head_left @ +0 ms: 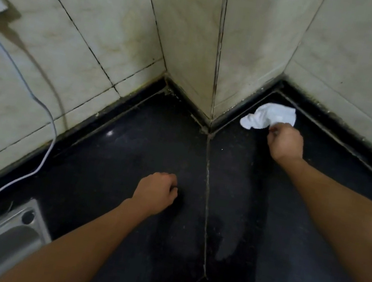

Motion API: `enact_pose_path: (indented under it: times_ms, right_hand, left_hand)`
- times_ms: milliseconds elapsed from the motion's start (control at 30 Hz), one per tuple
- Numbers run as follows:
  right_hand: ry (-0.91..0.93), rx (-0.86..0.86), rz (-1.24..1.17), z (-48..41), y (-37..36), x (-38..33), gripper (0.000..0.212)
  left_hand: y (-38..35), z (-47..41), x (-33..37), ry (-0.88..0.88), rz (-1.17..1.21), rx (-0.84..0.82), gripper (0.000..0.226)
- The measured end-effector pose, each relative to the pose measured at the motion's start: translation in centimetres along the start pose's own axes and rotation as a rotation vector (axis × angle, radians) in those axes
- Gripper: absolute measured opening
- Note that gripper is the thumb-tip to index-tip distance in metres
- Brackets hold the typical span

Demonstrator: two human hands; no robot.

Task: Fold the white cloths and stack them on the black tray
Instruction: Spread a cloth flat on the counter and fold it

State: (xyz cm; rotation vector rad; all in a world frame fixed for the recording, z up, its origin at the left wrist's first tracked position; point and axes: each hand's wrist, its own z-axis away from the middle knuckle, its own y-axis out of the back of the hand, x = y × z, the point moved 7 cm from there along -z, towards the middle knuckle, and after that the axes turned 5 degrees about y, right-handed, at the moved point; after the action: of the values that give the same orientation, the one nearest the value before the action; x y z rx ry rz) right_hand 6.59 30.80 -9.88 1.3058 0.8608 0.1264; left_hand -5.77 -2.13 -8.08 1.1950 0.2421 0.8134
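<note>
White cloth lies crumpled on the black counter at the far right, close to the foot of the tiled wall and just right of the jutting wall corner. The right hand is closed at its near edge, fingers curled under so the fingertips cannot be seen; it looks to be pinching the cloth's edge, though the exact hold is hidden. The right arm is stretched well out to get there.

The left hand hovers or rests over the middle of the counter, loosely curled into a half fist with nothing in it, well apart from the cloth.

Further out, a steel sink shows at the lower left, and a white cable trails down the wall on that side. No black tray is in view, and no folded pile either.

As a judgement, this is the fetching step: one unfolded cloth is being taken up from the corner. The next move calls for drawing it to the open counter in front, spreading it flat with both hands, then folding. The tray has to be found first for stacking.
</note>
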Motion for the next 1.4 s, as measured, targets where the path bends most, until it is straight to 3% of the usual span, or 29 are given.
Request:
enact_pose_path:
  times_ms: [200,400,600,867,967,1100,1200,1300,1400]
  right_hand:
    - [-0.127,0.106,-0.187,8.5,3.9,-1.1,0.026]
    - [-0.205,0.007,-0.089,19.5,4.5,0.0,0.067]
    - [-0.216,-0.129,0.066,29.9,2.8,3.3,0.041]
    - [-0.111,-0.367,0.189,38.0,-0.1,6.1,0.04]
    - [-0.046,-0.412,0.136,38.9,0.0,6.6,0.043]
    - [-0.136,-0.221,0.044,36.5,2.9,8.7,0.036]
    - [-0.238,-0.126,-0.011,33.0,4.6,10.6,0.024]
    - [-0.264,-0.092,-0.019,28.4,5.2,11.8,0.025]
    - [-0.241,-0.161,-0.005,23.9,4.3,12.3,0.038]
  left_hand:
    - [1.6,2.1,1.5,-0.106,0.008,0.045,0.017]
    - [0.2,5.3,3.6,-0.248,0.042,0.032,0.019]
    - [-3.8,8.3,5.1,-0.308,0.001,-0.055,0.021]
    - [-7.5,8.6,7.7,-0.356,-0.086,-0.162,0.017]
    - [-8.3,7.9,10.3,-0.382,-0.084,-0.159,0.016]
    - [-9.1,6.7,14.9,-0.428,-0.051,-0.124,0.014]
    - [-9.4,5.5,18.2,-0.43,0.0,-0.096,0.026]
    - [-10.0,3.9,20.5,-0.365,0.019,-0.093,0.032]
    - [-11.0,2.4,20.7,-0.249,-0.045,-0.124,0.039]
